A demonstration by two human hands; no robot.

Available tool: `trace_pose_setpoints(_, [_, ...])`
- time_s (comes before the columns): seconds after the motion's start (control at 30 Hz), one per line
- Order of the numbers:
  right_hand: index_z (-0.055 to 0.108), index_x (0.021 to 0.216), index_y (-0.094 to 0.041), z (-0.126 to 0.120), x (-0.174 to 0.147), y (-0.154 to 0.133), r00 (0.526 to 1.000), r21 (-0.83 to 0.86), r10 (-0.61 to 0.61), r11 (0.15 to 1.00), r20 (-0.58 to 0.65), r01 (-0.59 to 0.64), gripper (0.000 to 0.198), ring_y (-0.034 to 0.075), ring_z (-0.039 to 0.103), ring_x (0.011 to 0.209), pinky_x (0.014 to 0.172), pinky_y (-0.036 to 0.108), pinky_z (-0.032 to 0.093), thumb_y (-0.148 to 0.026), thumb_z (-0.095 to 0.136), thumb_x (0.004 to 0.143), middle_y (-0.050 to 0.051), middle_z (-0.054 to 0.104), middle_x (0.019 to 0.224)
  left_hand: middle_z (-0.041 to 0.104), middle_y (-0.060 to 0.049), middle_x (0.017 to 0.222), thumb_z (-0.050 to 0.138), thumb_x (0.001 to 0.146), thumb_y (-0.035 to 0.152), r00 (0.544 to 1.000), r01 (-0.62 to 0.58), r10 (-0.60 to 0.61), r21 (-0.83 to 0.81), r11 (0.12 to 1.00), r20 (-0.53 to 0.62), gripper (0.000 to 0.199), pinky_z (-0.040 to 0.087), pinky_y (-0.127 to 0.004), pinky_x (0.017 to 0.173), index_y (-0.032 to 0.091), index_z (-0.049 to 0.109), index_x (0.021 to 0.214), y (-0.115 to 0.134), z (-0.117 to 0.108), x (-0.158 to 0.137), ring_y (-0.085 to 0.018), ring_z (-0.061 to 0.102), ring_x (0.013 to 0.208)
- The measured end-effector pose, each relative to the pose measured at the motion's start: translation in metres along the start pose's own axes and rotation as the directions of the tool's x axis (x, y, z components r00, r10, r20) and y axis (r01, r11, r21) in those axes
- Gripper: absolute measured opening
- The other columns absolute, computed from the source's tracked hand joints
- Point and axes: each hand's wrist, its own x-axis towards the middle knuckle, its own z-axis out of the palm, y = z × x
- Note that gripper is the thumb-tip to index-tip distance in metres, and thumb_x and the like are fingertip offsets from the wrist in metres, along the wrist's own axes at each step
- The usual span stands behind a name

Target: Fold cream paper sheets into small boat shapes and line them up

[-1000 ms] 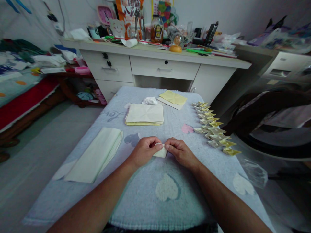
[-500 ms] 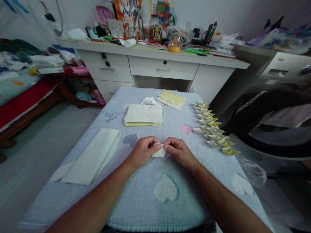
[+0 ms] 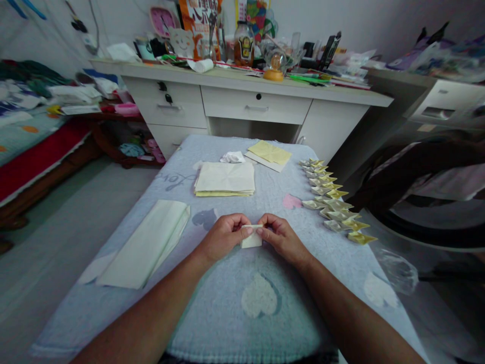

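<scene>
In the head view, a soft blue cloth (image 3: 212, 313) is overlaid with creased rectangular sheets (image 3: 226, 177) at the far side and pointed folded-paper shapes (image 3: 338, 205) rowed at the right. Amber contents (image 3: 237, 53) are held in a clear jar (image 3: 244, 46) on the far desk (image 3: 227, 80). A small, flat rectangle of folded pale paper (image 3: 252, 241) is pinched near its far edge between thumb and fingers of both the left hand (image 3: 227, 235) and the right hand (image 3: 281, 236), its exposed face extending from between the thumbs toward the near side.
</scene>
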Motion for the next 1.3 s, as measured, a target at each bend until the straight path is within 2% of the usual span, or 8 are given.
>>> trace_pose_setpoints(0.17, [0.063,0.086,-0.017,0.004,0.000,-0.001,1.000,-0.118,0.000,0.993,0.019,0.003,0.027,0.016,0.052,0.077,0.070,0.026,0.040,-0.042,0.068,0.078,0.001,0.060,0.082,0.052,0.005,0.059,0.061,0.081,0.035,0.998,-0.030,0.026,-0.087,0.996,-0.049,0.021,0.031,-0.019,0.046,0.015,0.053,0.080,0.000,0.002,0.000,-0.007,0.044,0.049])
trace_pose_setpoints(0.4, [0.066,0.082,-0.017,0.007,0.002,-0.002,1.000,-0.161,-0.020,0.987,0.017,0.023,0.025,0.015,0.051,0.073,0.069,0.026,0.039,-0.041,0.064,0.081,0.001,0.058,0.076,0.052,0.005,0.057,0.063,0.080,0.031,0.986,-0.100,0.098,-0.009,0.995,-0.132,0.020,0.035,-0.020,0.054,0.015,0.053,0.073,-0.002,0.005,0.002,-0.008,0.047,0.055])
trace_pose_setpoints(0.53, [0.066,0.078,-0.016,0.006,0.001,-0.002,0.999,-0.103,-0.017,0.995,0.027,0.020,0.026,0.014,0.050,0.070,0.067,0.026,0.039,-0.042,0.066,0.080,0.001,0.057,0.074,0.051,0.005,0.057,0.064,0.079,0.032,0.989,-0.086,0.086,0.001,0.996,-0.122,0.021,0.034,-0.020,0.053,0.015,0.053,0.073,-0.003,0.007,0.001,-0.008,0.046,0.054])
trace_pose_setpoints(0.77, [0.065,0.073,-0.016,0.005,0.001,0.000,0.998,-0.006,-0.026,1.000,0.053,0.026,0.031,0.015,0.052,0.071,0.069,0.027,0.041,-0.044,0.058,0.085,0.002,0.059,0.073,0.050,0.005,0.057,0.065,0.078,0.033,0.996,-0.049,0.044,-0.069,0.996,-0.073,0.023,0.035,-0.020,0.051,0.015,0.052,0.073,0.000,0.009,0.001,-0.007,0.047,0.051])
trace_pose_setpoints(0.87, [0.064,0.072,-0.016,0.006,0.002,0.000,0.998,-0.036,-0.039,0.999,0.043,0.040,0.031,0.014,0.052,0.071,0.068,0.026,0.040,-0.044,0.058,0.086,0.002,0.059,0.073,0.051,0.005,0.056,0.065,0.078,0.033,0.995,-0.056,0.049,-0.080,0.995,-0.082,0.022,0.034,-0.020,0.051,0.015,0.053,0.073,0.000,0.009,0.001,-0.007,0.047,0.051])
trace_pose_setpoints(1.07, [0.066,0.086,-0.017,0.008,0.001,0.001,0.999,-0.140,-0.044,0.989,-0.011,0.042,0.021,0.014,0.051,0.072,0.068,0.026,0.040,-0.037,0.065,0.080,0.001,0.060,0.078,0.053,0.004,0.057,0.067,0.077,0.031,0.976,-0.083,0.059,-0.107,0.991,-0.211,0.019,0.036,-0.020,0.053,0.015,0.056,0.075,0.003,0.011,0.000,-0.008,0.047,0.052])
trace_pose_setpoints(1.2, [0.066,0.085,-0.017,0.008,0.001,0.000,0.999,-0.176,-0.043,0.984,0.003,0.043,0.016,0.014,0.050,0.071,0.066,0.025,0.040,-0.033,0.061,0.082,0.001,0.060,0.077,0.055,0.003,0.056,0.067,0.076,0.032,0.978,-0.042,0.005,-0.174,0.984,-0.208,0.020,0.036,-0.021,0.052,0.015,0.056,0.075,0.003,0.013,0.001,-0.008,0.047,0.051])
trace_pose_setpoints(1.3, [0.064,0.081,-0.017,0.008,0.002,-0.002,0.998,-0.240,-0.052,0.970,-0.031,0.043,0.011,0.013,0.048,0.068,0.063,0.025,0.038,-0.028,0.060,0.080,0.000,0.056,0.073,0.055,0.004,0.058,0.066,0.077,0.032,0.982,-0.027,-0.009,-0.186,0.982,-0.189,0.019,0.036,-0.021,0.053,0.015,0.056,0.076,0.000,0.013,0.003,-0.008,0.047,0.052])
